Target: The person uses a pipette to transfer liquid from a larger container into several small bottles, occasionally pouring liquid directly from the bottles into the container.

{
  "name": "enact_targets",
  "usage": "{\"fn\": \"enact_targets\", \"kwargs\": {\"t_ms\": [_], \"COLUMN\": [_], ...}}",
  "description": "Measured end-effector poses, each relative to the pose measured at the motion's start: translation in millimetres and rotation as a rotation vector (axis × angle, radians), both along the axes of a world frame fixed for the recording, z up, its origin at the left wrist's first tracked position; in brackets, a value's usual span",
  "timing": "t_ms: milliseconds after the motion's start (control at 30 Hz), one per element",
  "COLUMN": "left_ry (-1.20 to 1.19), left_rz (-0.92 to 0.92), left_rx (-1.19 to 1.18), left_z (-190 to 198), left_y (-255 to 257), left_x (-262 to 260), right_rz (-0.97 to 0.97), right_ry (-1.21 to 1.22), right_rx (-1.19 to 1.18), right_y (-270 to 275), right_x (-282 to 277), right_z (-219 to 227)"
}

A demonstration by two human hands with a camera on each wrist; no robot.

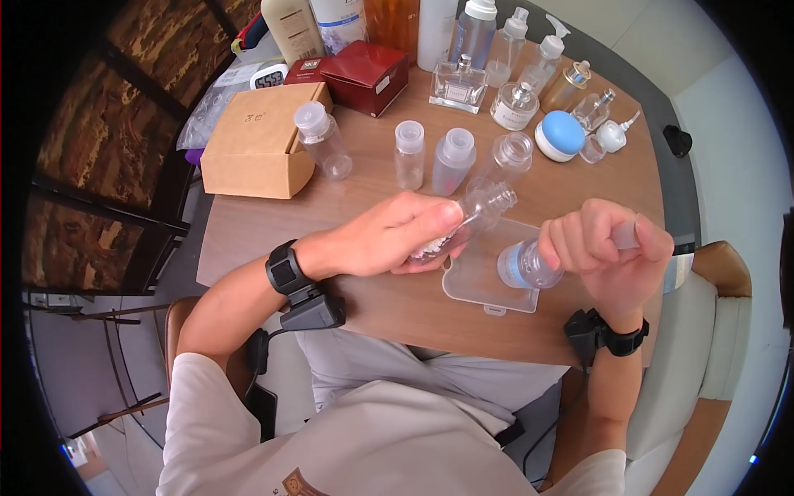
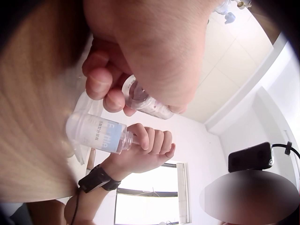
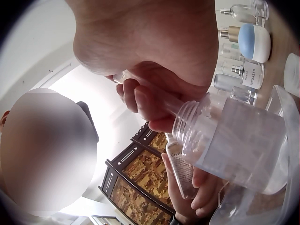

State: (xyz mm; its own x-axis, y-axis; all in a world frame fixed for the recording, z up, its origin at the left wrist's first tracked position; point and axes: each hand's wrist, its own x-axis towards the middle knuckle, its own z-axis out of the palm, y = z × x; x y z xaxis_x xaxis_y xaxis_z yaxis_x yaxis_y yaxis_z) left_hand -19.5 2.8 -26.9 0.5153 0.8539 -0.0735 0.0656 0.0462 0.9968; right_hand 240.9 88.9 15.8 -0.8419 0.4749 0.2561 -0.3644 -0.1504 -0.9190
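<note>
My left hand (image 1: 393, 236) (image 2: 150, 42) grips a clear, uncapped bottle (image 1: 467, 223) (image 2: 145, 103) (image 3: 180, 166), tilted, with small white bits low inside. Fingers of my right hand (image 1: 608, 248) (image 2: 140, 152) (image 3: 150, 42) curl round a translucent piece (image 1: 626, 234); its narrow stem (image 3: 164, 96) reaches the mouth of a clear bottle with a blue label (image 1: 523, 264) (image 2: 105, 134) (image 3: 234, 138). That labelled bottle is over a clear shallow tray (image 1: 471, 289). How far the stem goes in cannot be told.
Behind my hands are a capped clear bottle (image 1: 327, 145), two small bottles (image 1: 409, 157) (image 1: 455, 161) and a clear jar (image 1: 509, 157). A cardboard box (image 1: 256, 149) and a dark red box (image 1: 368, 78) lie back left. Perfume bottles (image 1: 514, 107) and a blue-lidded jar (image 1: 560, 136) stand back right.
</note>
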Motion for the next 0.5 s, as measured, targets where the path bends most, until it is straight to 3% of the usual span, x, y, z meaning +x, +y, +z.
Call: {"fn": "enact_targets", "kwargs": {"t_ms": [500], "left_ry": [-0.037], "left_rz": [0.013], "left_rx": [-0.052], "left_z": [-2.1], "left_y": [0.1], "left_x": [0.3], "right_rz": [-0.033], "right_ry": [0.001], "right_rx": [0.019], "right_y": [-2.8], "right_x": [-0.7], "right_z": [1.3]}}
